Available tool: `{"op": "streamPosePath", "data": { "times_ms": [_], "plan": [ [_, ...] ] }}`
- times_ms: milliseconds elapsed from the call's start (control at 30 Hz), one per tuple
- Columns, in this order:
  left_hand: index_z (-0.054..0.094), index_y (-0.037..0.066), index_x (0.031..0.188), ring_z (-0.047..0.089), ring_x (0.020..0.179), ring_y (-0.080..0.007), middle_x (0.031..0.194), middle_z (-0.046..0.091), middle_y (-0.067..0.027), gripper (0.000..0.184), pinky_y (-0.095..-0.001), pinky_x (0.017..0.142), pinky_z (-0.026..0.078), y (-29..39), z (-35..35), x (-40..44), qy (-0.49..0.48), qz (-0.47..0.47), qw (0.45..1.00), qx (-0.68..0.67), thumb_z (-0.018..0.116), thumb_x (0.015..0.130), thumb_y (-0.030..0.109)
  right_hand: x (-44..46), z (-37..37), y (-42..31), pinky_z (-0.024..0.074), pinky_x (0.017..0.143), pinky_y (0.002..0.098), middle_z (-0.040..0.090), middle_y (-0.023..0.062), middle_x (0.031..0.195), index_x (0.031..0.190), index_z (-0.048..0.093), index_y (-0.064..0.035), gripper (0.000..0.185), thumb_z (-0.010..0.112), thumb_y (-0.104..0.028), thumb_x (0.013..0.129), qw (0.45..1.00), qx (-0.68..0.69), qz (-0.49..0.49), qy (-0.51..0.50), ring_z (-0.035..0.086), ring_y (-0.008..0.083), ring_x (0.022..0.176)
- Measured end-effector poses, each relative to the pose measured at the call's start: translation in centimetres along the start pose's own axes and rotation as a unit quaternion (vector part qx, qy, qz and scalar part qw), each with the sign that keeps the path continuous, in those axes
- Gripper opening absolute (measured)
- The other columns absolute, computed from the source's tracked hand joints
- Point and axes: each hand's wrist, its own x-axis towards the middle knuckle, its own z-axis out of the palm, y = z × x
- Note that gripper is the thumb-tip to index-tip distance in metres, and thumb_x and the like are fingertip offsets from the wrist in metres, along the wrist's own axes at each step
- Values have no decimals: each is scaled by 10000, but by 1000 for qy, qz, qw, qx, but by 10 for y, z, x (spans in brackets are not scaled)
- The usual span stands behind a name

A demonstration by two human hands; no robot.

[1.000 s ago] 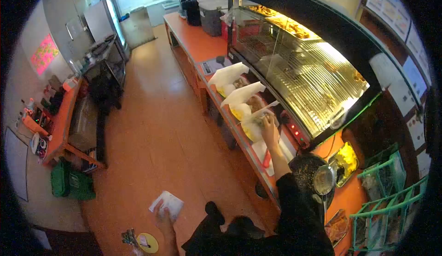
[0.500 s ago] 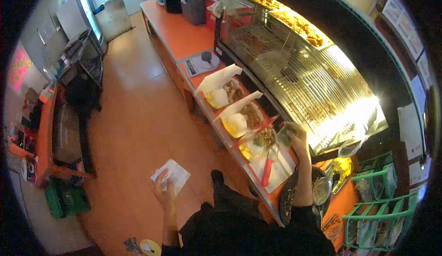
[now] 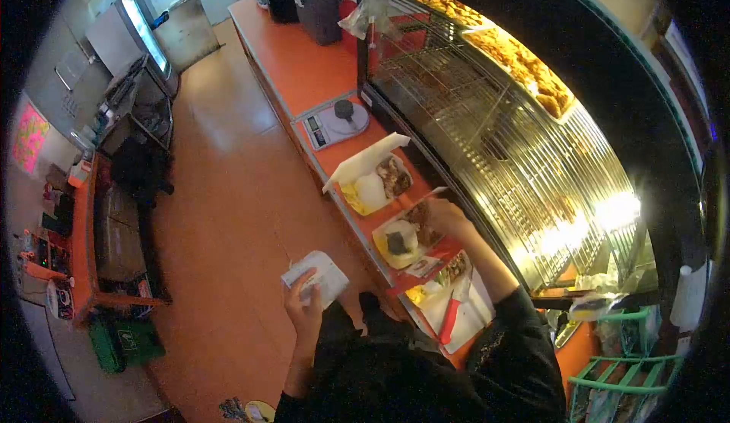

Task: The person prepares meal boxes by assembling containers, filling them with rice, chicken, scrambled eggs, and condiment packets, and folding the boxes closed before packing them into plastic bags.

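My left hand (image 3: 306, 301), fingers closed, holds a white packet (image 3: 328, 278) above the floor. My right hand (image 3: 449, 219) reaches over the middle food box (image 3: 382, 254), by its meat and raised lid edge; its fingers are blurred and partly hidden. A small dark piece (image 3: 398, 243) lies on the white rice in that box. Behind it stands an open food box (image 3: 362, 209) with meat, rice and something yellow. Nearer to me, a third food box (image 3: 418, 298) is partly covered by a red and white packet (image 3: 423, 266). A red-handled knife (image 3: 449, 320) rests on a white board (image 3: 475, 318).
A kitchen scale (image 3: 325, 133) with a dark object on it sits up the red counter (image 3: 293, 66). On the right is a lit warming cabinet (image 3: 525, 164) with trays of fried food (image 3: 525, 66). Green racks (image 3: 620, 383) are at lower right, a green bin (image 3: 125, 339) at lower left.
My right hand has moved forward to the middle box, and a dark piece now lies on its rice. My left hand has moved right and forward with the white packet.
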Motion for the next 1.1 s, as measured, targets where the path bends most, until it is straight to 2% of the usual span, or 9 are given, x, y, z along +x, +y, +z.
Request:
{"op": "streamPosePath", "data": {
  "times_ms": [67,200,300,367,500,633,900,967,1100],
  "plan": [
    [638,19,1044,501,1123,-289,1180,535,-180,234,-370,935,415,-11,-3,7,-1,-19,1000,5,610,814,50,-40,-70,-37,501,727,421,651,199,870,1048,577,-35,410,615,-349,787,995,-24,93,-20,632,361,813],
    [637,27,1052,515,1086,-263,1171,537,-153,249,-357,907,433,-7,-5,34,-9,-42,997,-66,623,818,111,-28,-121,-84,511,744,443,635,245,891,1061,557,-31,373,620,-273,785,949,229,-160,147,644,358,843],
    [637,26,1059,542,1035,-238,1103,591,-123,273,-346,893,432,-15,-4,65,-42,-9,997,-62,630,831,176,28,-91,-86,505,765,452,630,237,937,1095,551,-40,405,615,-281,777,995,42,-55,73,631,370,872],
    [632,19,1066,547,1029,-238,1103,595,-125,276,-342,891,435,-23,-7,86,-70,13,996,-57,624,834,170,18,-78,-84,500,770,460,633,226,937,1130,539,-54,429,606,-285,774,950,87,-15,300,616,390,884],
    [630,-6,1057,465,1180,-278,1240,524,-178,251,-379,927,434,-38,-14,121,-124,-3,989,-87,612,847,131,-119,-106,-50,442,585,264,591,26,684,916,601,6,146,604,-89,805,905,308,190,226,508,81,650],
    [631,2,1064,483,1154,-258,1159,586,-128,241,-384,946,407,-53,-15,156,-140,28,989,-43,601,848,107,-196,13,14,501,717,368,662,99,843,1076,641,-143,424,723,-305,693,979,144,122,82,629,277,774],
    [589,-19,1108,512,1048,-228,1150,557,-111,246,-359,930,408,33,30,203,-106,125,980,-114,538,886,75,-195,77,-67,482,631,406,607,179,753,877,663,-51,134,597,-84,765,769,241,378,456,603,349,697],
    [568,-42,1127,503,1075,-233,1168,549,-136,254,-363,937,403,58,46,197,-151,209,958,-127,503,902,55,-227,70,-85,466,616,300,636,114,770,936,661,-19,161,580,-79,811,710,329,401,476,584,135,690],
    [531,-38,1193,485,1130,-250,1233,507,-159,300,-392,956,409,106,86,163,-168,339,921,-96,471,906,25,-271,99,-79,450,633,235,641,38,805,995,659,-14,210,557,-69,820,564,546,304,539,554,100,697]
  ]
}}
